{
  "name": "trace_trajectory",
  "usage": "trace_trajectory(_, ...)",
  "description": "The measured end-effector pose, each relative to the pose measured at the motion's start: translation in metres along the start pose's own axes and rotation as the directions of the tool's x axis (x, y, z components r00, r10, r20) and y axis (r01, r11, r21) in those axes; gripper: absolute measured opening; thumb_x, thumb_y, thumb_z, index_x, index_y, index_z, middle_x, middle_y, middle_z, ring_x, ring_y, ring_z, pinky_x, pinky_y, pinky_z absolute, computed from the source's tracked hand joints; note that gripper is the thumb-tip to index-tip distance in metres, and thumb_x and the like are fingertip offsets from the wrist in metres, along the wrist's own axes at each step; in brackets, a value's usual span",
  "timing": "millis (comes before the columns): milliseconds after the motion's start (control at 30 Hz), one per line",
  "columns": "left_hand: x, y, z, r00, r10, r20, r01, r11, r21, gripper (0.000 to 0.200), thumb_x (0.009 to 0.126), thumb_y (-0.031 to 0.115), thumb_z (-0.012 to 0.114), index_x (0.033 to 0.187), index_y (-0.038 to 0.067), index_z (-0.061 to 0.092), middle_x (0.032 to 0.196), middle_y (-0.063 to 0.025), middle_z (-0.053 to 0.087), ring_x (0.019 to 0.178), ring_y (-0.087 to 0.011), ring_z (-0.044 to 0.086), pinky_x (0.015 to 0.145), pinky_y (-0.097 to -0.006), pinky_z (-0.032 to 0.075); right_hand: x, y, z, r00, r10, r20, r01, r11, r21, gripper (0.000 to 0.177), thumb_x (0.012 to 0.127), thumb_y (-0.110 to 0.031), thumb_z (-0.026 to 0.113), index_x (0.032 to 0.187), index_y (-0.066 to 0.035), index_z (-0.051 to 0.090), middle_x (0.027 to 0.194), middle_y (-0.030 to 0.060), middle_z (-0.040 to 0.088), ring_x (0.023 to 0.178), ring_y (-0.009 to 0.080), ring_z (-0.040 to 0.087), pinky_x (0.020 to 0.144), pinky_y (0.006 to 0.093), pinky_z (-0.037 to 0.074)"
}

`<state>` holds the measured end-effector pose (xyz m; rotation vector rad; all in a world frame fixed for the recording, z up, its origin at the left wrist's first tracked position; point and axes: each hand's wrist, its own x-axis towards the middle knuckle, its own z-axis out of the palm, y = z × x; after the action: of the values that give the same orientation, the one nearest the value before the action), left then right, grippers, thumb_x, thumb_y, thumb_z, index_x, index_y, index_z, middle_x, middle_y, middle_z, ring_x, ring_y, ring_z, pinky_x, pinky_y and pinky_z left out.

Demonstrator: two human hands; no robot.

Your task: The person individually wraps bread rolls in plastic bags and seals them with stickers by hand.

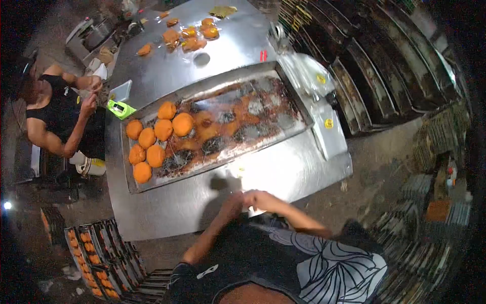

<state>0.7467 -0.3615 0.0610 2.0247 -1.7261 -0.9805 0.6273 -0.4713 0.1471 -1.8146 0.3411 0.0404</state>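
Observation:
My left hand [234, 200] and my right hand [258, 199] meet at the near edge of the metal table, in front of my body. Fingers of both are bent inward and closed; what they hold is too small and blurred to name. A pale scrap [256, 212] shows just below them. Beyond my hands lies a large shallow baking tray [217, 181], its bottom stained and greasy. Several round orange-brown buns [155, 156] sit together at its left end.
Clear plastic bags [329, 133] lie along the table's right side. Bagged buns [191, 38] rest at the far end. A green-framed box [120, 109] stands near a co-worker [59, 114] on the left. Tray racks [101, 258] hold buns at lower left; dark pans [374, 66] stack at right.

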Motion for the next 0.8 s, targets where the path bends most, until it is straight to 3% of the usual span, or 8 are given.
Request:
trace_trajectory(67,0.005,-0.029,0.026,0.938,0.321,-0.131,-0.316,0.947,0.059,0.013,0.075,0.015,0.048,0.081,0.007,0.055,0.080,-0.0128,0.052,0.080,-0.0274,0.053,0.065,-0.0366,0.043,-0.034,-0.007,0.009,0.999,-0.024,-0.023,0.021,0.991,-0.129,0.012,0.074,-0.014,0.062,0.075,-0.004,0.057,0.064,0.0067,0.056,0.049,0.0124,0.050,0.049,0.0292,0.040)
trace_trajectory(133,0.000,-0.019,0.011,0.937,0.325,-0.129,-0.305,0.940,0.150,0.014,0.072,0.015,0.051,0.084,0.008,0.054,0.084,-0.0119,0.051,0.081,-0.0268,0.052,0.067,-0.0369,0.042,-0.039,-0.013,0.012,0.991,0.122,-0.054,-0.126,0.990,-0.069,0.017,0.074,-0.016,0.062,0.069,-0.002,0.053,0.058,0.0077,0.052,0.051,0.0139,0.051,0.052,0.0313,0.040)
trace_trajectory(200,0.003,-0.023,-0.004,0.950,0.297,-0.096,-0.312,0.888,-0.338,0.013,0.072,0.016,0.052,0.081,0.007,0.054,0.082,-0.0109,0.052,0.080,-0.0273,0.050,0.068,-0.0378,0.041,-0.040,-0.001,0.015,0.997,-0.020,-0.079,0.003,0.979,-0.202,0.015,0.075,-0.015,0.060,0.073,-0.002,0.055,0.060,0.0100,0.052,0.055,0.0167,0.051,0.053,0.0317,0.041)
trace_trajectory(367,0.010,-0.012,0.006,0.877,0.393,-0.278,-0.408,0.913,0.001,0.009,0.072,0.012,0.051,0.076,0.005,0.053,0.080,-0.0096,0.052,0.077,-0.0266,0.050,0.065,-0.0337,0.040,-0.034,0.012,0.029,0.965,0.142,-0.222,-0.119,0.986,0.113,0.017,0.073,-0.016,0.063,0.078,-0.001,0.055,0.067,0.0064,0.054,0.061,0.0134,0.049,0.058,0.0280,0.040)
trace_trajectory(467,0.013,-0.024,0.005,0.844,0.532,0.073,-0.525,0.789,0.320,0.008,0.072,0.012,0.052,0.075,0.004,0.054,0.075,-0.0096,0.052,0.072,-0.0261,0.051,0.062,-0.0333,0.041,-0.045,0.017,0.024,0.964,0.262,-0.041,-0.264,0.964,-0.034,0.018,0.074,-0.017,0.062,0.080,-0.001,0.055,0.069,0.0054,0.056,0.064,0.0115,0.050,0.060,0.0264,0.041)
trace_trajectory(533,0.009,-0.009,-0.021,0.851,0.409,-0.331,-0.499,0.826,-0.264,0.010,0.073,0.013,0.054,0.076,0.003,0.055,0.073,-0.0103,0.053,0.069,-0.0262,0.052,0.060,-0.0348,0.042,-0.044,0.002,0.029,0.977,0.208,-0.053,-0.205,0.977,0.052,0.017,0.075,-0.017,0.061,0.080,-0.001,0.056,0.070,0.0078,0.054,0.062,0.0174,0.050,0.058,0.0302,0.041)
trace_trajectory(667,-0.004,0.057,-0.072,0.798,0.214,-0.563,-0.455,0.827,-0.330,0.019,0.077,0.017,0.055,0.085,0.000,0.057,0.074,-0.0121,0.057,0.070,-0.0258,0.056,0.062,-0.0329,0.043,-0.015,-0.015,0.025,0.857,0.150,-0.494,-0.056,0.978,0.199,0.020,0.081,-0.018,0.054,0.084,0.002,0.055,0.069,0.0062,0.057,0.071,0.0102,0.051,0.063,0.0259,0.041)
trace_trajectory(800,-0.004,0.046,-0.071,0.964,-0.049,-0.260,-0.139,0.742,-0.656,0.018,0.071,0.017,0.065,0.076,0.000,0.061,0.064,-0.0057,0.059,0.060,-0.0180,0.057,0.059,-0.0293,0.044,-0.023,-0.008,0.030,0.794,0.184,-0.580,-0.190,0.981,0.052,0.020,0.084,-0.014,0.047,0.097,0.001,0.052,0.065,0.0074,0.056,0.057,0.0103,0.053,0.049,0.0251,0.042)
